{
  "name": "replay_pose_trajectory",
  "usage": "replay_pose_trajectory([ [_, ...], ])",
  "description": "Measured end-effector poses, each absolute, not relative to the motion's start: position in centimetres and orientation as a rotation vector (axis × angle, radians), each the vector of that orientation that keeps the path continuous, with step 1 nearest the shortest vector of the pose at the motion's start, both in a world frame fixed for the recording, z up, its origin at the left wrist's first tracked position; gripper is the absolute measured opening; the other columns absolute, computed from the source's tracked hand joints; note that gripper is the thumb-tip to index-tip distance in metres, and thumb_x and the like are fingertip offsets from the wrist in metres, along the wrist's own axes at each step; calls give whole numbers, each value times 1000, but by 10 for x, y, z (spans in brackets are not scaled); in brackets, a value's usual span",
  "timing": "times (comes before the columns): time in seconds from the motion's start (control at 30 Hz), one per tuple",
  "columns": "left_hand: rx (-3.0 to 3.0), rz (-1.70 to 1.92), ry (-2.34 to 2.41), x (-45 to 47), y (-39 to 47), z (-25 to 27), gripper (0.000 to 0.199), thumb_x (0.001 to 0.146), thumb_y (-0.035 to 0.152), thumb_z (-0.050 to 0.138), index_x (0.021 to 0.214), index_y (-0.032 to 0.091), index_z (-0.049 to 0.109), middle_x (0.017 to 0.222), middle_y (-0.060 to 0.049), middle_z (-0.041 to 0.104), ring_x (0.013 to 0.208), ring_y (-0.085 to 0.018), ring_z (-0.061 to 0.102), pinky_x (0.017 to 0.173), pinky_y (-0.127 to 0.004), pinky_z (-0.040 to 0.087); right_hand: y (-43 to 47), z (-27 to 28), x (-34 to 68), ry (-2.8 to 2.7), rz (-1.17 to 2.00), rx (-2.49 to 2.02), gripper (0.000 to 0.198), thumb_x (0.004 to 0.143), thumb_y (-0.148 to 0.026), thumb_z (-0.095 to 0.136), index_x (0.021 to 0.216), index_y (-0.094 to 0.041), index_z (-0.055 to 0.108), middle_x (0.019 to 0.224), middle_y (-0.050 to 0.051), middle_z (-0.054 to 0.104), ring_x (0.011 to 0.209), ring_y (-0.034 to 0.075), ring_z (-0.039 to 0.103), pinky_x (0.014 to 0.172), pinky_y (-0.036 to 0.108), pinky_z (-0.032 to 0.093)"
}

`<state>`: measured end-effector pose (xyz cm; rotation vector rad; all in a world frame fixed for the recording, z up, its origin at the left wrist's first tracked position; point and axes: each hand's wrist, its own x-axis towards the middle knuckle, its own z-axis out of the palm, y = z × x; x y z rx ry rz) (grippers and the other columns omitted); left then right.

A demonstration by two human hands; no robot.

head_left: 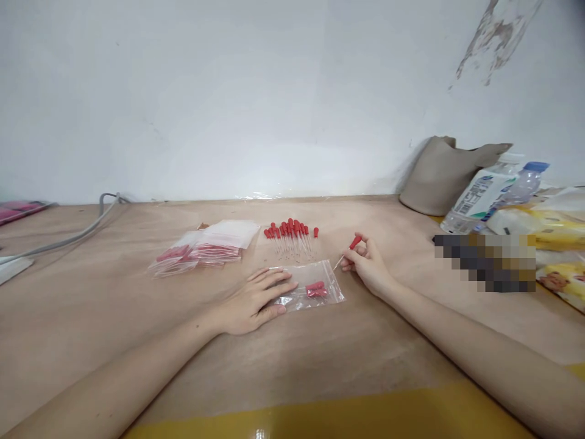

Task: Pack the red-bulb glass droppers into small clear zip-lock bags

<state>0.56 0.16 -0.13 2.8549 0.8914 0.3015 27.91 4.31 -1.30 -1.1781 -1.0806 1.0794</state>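
On the brown-covered table (219, 378), just in front of a fanned cluster of red-topped droppers (290, 227), a clear zip bag (337, 291) lies flat with its seam edge toward the right. The left hand (256, 300) rests palm down at the bag's other end, its fingers loosely spread and the thumb set apart, the fingertips lying over the plastic. The right hand (371, 263) pinches a single dropper (354, 242) between thumb and fingers, red bulb up and thin tip slanting down toward the seam edge; whether the tip touches the plastic cannot be told. Red bulbs (316, 289) already show inside the bag, and a pile of flat bags (223, 236) lies to the left, beyond the left hand.

Good work here would seem to call for a light left hand, enough to anchor the film without squashing it closed. The grip on the dropper is best kept gentle, with the slender tube lowered nearly level and led in straight, since a steep tip could snag or pierce the plastic. Whether the bag's mouth is parted is too small to see, so checking it first looks wise.
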Motion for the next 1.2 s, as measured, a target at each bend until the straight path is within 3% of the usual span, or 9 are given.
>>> replay_pose_trajectory([
  [0.23, 2838, 299, 920, 6, 0, 0, 47, 93, 40, 37, 138, 28, 28, 142, -4, 32, 131, -23, 27, 109, -44, 20, 34, -21, 278, -1082, 1290, -1012, 30, 74, -35, 56, 96, -23, 39, 73, -3, 55, 60, 11, 60, 65, 32, 53],
  [0.4, 2837, 266, 934, 6, 0, 1, 48, 93, 40, 37, 138, 27, 27, 143, -4, 30, 132, -22, 25, 109, -43, 18, 26, -21, 287, -1126, 1334, -985, 32, 71, -39, 61, 93, -22, 45, 75, -2, 55, 60, 11, 58, 63, 31, 51],
  [0.63, 2815, 271, 946, 7, -1, 1, 48, 93, 41, 37, 138, 28, 27, 143, -4, 30, 132, -22, 25, 109, -44, 19, 30, -21, 297, -1284, 1272, -1042, 37, 69, -45, 63, 91, -22, 44, 81, 1, 60, 70, 13, 61, 74, 34, 49],
  [0.83, 2808, 297, 935, 7, -1, 1, 49, 93, 41, 37, 139, 28, 25, 143, -4, 31, 132, -23, 26, 109, -44, 19, 32, -17, 312, -1830, 1189, -1102, 28, 69, -39, 64, 84, -17, 55, 85, 4, 64, 77, 15, 59, 73, 32, 47],
  [0.97, 2807, 315, 918, 7, 0, 0, 49, 93, 41, 38, 139, 28, 26, 142, -4, 32, 131, -23, 27, 108, -44, 21, 30, -14, 302, -2016, 957, -1013, 18, 69, -33, 65, 77, -17, 64, 95, 6, 63, 88, 17, 58, 83, 34, 43],
  [1.2, 2816, 301, 929, 7, 0, 0, 48, 93, 40, 37, 138, 27, 27, 142, -4, 33, 131, -22, 26, 109, -44, 19, 32, -18, 278, -1889, 865, -1106, 17, 67, -33, 66, 70, -17, 66, 80, 5, 65, 77, 17, 59, 74, 32, 46],
])
